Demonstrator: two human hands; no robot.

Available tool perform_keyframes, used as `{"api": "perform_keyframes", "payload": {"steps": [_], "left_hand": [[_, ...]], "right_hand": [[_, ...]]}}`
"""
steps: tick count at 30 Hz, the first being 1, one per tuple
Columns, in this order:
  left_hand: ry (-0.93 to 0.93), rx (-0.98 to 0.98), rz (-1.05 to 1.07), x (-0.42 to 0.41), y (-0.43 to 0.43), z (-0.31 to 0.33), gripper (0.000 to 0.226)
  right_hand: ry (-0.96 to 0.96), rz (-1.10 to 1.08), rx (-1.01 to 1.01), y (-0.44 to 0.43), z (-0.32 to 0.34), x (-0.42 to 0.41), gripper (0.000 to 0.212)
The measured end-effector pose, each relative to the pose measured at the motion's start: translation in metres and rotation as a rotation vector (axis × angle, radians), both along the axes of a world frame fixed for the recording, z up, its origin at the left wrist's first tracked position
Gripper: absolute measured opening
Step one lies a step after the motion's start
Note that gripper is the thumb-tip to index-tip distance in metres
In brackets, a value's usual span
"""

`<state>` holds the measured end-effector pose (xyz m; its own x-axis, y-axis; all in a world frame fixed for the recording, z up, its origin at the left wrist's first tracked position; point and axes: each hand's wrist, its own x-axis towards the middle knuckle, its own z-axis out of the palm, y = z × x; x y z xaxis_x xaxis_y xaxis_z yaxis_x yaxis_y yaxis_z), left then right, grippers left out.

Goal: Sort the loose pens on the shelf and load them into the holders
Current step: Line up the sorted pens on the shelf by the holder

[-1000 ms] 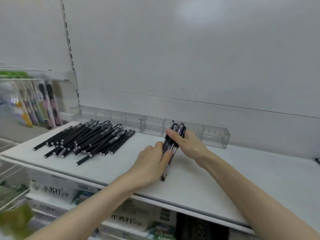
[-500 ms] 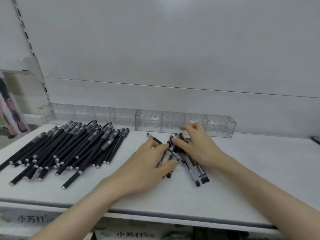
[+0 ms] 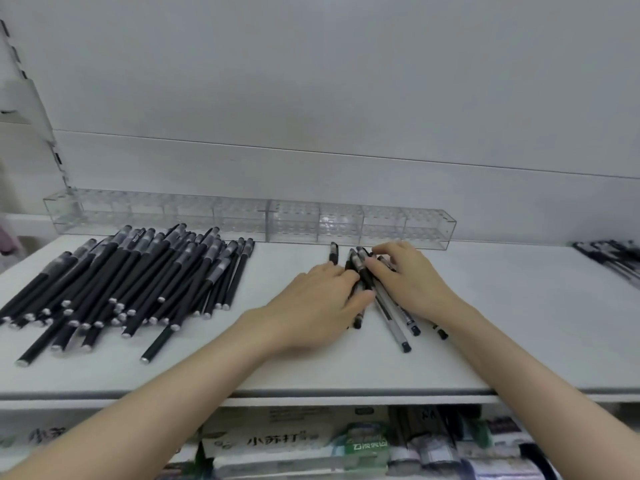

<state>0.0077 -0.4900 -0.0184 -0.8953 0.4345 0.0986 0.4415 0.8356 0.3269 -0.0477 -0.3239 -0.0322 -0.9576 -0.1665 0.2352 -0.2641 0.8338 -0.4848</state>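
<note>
A small bunch of black and clear pens (image 3: 398, 322) lies fanned out on the white shelf (image 3: 519, 323) in the middle. My left hand (image 3: 318, 303) lies flat over the bunch's left side, thumb across the pens. Over its upper right side rests my right hand (image 3: 408, 282), fingers spread on the caps. Neither hand lifts a pen. One black pen (image 3: 333, 252) lies apart just behind my left fingers. A large pile of black pens (image 3: 138, 282) covers the shelf's left part. Clear plastic holders (image 3: 249, 220) with rows of holes stand along the back wall and hold no pens.
More dark pens (image 3: 616, 258) lie at the shelf's far right edge. Boxes and packaged goods (image 3: 294, 441) fill the shelf below. A slotted upright (image 3: 20, 74) and a bracket stand at the far left.
One second ago both hands gripped the bunch upright above the shelf. The bunch now lies spread on the shelf and both hands rest flat on it. My view has shifted right.
</note>
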Motion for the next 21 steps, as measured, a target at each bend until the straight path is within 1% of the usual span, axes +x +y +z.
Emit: {"api": "perform_keyframes", "payload": {"steps": [3, 6, 8, 12, 15, 18, 21], "left_hand": [[0.008, 0.125, -0.051, 0.004, -0.009, -0.006, 0.036], [0.033, 0.205, -0.075, 0.005, -0.013, -0.006, 0.037], [0.057, 0.206, -0.058, 0.002, -0.013, -0.006, 0.035], [0.070, 0.143, -0.018, -0.005, -0.011, -0.004, 0.036], [0.167, 0.155, -0.010, -0.006, -0.009, 0.005, 0.033], [0.298, 0.185, -0.023, -0.006, 0.000, 0.022, 0.030], [0.391, 0.204, -0.006, 0.003, 0.022, 0.036, 0.030]], "right_hand": [[-0.008, 0.001, 0.002, 0.000, 0.000, -0.001, 0.039], [0.013, 0.013, 0.041, -0.002, 0.000, -0.004, 0.037], [0.014, 0.022, 0.053, -0.003, 0.000, -0.006, 0.035], [0.023, 0.037, 0.067, 0.000, 0.005, -0.004, 0.036], [0.071, 0.020, 0.048, 0.008, 0.016, 0.002, 0.036], [0.165, 0.004, 0.000, 0.023, 0.031, 0.015, 0.034], [0.246, -0.016, -0.066, 0.047, 0.045, 0.036, 0.031]]}}
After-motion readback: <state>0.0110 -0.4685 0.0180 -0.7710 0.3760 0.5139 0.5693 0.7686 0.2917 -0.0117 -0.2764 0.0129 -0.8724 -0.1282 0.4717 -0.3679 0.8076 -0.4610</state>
